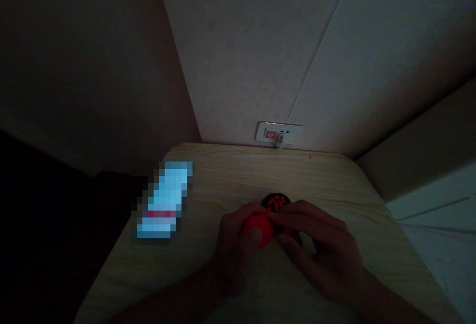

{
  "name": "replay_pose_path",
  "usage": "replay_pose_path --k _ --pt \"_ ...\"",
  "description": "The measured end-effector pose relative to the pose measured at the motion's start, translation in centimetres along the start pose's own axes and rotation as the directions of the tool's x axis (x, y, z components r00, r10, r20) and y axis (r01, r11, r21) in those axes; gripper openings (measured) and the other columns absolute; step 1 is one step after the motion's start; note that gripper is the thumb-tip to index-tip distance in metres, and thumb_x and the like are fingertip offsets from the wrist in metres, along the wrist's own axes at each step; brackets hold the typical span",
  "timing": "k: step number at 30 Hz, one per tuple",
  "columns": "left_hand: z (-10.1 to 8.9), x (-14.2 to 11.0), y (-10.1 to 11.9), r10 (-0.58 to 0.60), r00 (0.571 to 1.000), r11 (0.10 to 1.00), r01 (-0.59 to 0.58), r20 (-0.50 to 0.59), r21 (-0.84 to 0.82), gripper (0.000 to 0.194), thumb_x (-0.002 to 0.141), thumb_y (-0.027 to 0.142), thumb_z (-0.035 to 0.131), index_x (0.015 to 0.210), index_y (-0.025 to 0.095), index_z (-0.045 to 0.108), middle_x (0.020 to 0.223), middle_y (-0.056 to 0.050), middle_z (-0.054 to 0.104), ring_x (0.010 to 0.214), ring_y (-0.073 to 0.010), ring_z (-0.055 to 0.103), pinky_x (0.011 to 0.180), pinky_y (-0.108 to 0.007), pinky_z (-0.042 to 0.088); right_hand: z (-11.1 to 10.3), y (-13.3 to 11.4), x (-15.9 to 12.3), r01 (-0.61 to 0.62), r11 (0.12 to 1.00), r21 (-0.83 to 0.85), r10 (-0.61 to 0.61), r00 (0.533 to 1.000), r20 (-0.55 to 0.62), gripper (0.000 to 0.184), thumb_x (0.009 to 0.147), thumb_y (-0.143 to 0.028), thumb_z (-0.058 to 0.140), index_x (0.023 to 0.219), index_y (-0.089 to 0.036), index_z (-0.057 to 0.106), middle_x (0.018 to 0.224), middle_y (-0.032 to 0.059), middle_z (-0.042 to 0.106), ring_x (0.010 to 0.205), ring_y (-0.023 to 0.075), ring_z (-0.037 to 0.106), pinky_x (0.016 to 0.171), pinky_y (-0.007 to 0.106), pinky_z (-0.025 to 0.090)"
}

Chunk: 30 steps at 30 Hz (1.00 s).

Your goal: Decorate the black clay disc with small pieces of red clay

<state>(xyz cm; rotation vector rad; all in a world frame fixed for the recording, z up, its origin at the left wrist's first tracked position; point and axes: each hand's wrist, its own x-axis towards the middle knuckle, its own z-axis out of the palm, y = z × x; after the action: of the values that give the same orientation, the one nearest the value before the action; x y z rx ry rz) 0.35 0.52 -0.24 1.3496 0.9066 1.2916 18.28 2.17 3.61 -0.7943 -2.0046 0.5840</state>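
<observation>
In the dim head view, my left hand [236,242] is closed around a red, rounded object [265,230], with the thumb lying across its face. Its exact kind cannot be made out. My right hand [323,247] reaches in from the right, fingers bent and fingertips drawn together at the red object's right edge. Whatever those fingertips pinch is too dark and small to name. Just beyond both hands sits a dark, round container [275,201] with several small red pieces showing at its top. My fingers hide its near side.
A lit, pixelated screen [165,200] lies at the left side of the pale wooden tabletop [223,175]. On the wall behind, a socket plate [297,133] has a red switch and a plug in it. A white panelled surface [439,205] stands at the right.
</observation>
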Motion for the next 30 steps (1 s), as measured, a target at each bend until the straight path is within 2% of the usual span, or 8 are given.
replay_pose_path --k 3,7,12,16,23,27,30 --pt "-0.2 -0.1 0.2 -0.029 0.999 0.999 0.029 0.022 -0.014 0.040 0.093 0.054 0.052 0.091 0.018 0.068 0.072 -0.002 0.060 0.064 -0.0166 0.051 0.059 -0.029 0.041 -0.1 0.0 -0.4 0.028 1.000 0.006 -0.028 0.999 -0.026 0.031 0.086 -0.008 0.072 0.116 -0.019 0.074 0.100 0.0090 0.074 0.084 0.0172 0.073 0.071 0.026 0.063" --pt "-0.4 0.0 0.5 -0.041 0.998 0.999 0.042 0.049 -0.018 0.036 0.094 0.052 0.053 0.099 0.020 0.067 0.081 -0.003 0.066 0.070 -0.0176 0.057 0.064 -0.029 0.045 0.0 -0.1 -0.8 0.063 0.998 0.021 -0.062 0.997 -0.043 0.026 0.085 -0.009 0.074 0.111 -0.014 0.074 0.095 0.0098 0.074 0.082 0.0168 0.072 0.070 0.025 0.062" --pt "-0.3 -0.1 0.7 -0.008 0.999 0.999 0.006 0.038 0.039 0.033 0.089 0.039 0.061 0.117 0.024 0.055 0.096 -0.002 0.066 0.078 -0.0178 0.061 0.066 -0.027 0.050 0.2 0.1 -1.4 -0.004 0.999 0.033 0.006 0.997 -0.070 0.029 0.088 -0.010 0.071 0.116 -0.017 0.072 0.098 0.0089 0.073 0.084 0.0168 0.072 0.070 0.026 0.061" --pt "-0.3 -0.4 0.5 0.071 0.997 0.975 -0.075 0.026 0.208 0.029 0.084 0.026 0.060 0.112 0.023 0.053 0.095 -0.002 0.062 0.079 -0.0172 0.059 0.069 -0.028 0.050 0.3 0.1 -1.8 -0.028 0.998 0.064 0.033 0.997 -0.067 0.033 0.089 -0.007 0.067 0.120 -0.018 0.070 0.099 0.0084 0.074 0.085 0.0167 0.071 0.071 0.026 0.060" --pt "-0.1 0.0 0.6 0.167 0.984 0.922 -0.177 0.058 0.345 0.034 0.077 0.013 0.061 0.108 0.023 0.054 0.090 0.001 0.062 0.076 -0.0145 0.059 0.068 -0.024 0.050 0.5 0.1 -1.9 -0.027 0.999 0.026 0.030 0.992 -0.123 0.029 0.086 -0.008 0.073 0.113 -0.018 0.072 0.092 0.0070 0.074 0.074 0.0158 0.070 0.062 0.026 0.059" --pt "-0.1 0.2 0.7 0.177 0.983 0.912 -0.180 0.041 0.368 0.034 0.076 0.011 0.061 0.107 0.023 0.055 0.090 0.002 0.064 0.077 -0.0143 0.061 0.070 -0.024 0.050 0.4 0.3 -2.0 -0.057 0.998 0.022 0.060 0.987 -0.146 0.024 0.085 -0.008 0.074 0.106 -0.019 0.074 0.086 0.0057 0.075 0.073 0.0164 0.072 0.062 0.026 0.060" --pt "-0.4 0.2 0.7 0.137 0.989 0.941 -0.148 0.056 0.306 0.028 0.081 0.018 0.060 0.108 0.022 0.057 0.089 0.001 0.066 0.075 -0.0146 0.060 0.069 -0.024 0.050 0.3 0.4 -2.0 -0.079 0.996 0.040 0.084 0.987 -0.139 0.024 0.086 -0.007 0.073 0.106 -0.020 0.074 0.087 0.0054 0.076 0.075 0.0165 0.074 0.064 0.026 0.061"
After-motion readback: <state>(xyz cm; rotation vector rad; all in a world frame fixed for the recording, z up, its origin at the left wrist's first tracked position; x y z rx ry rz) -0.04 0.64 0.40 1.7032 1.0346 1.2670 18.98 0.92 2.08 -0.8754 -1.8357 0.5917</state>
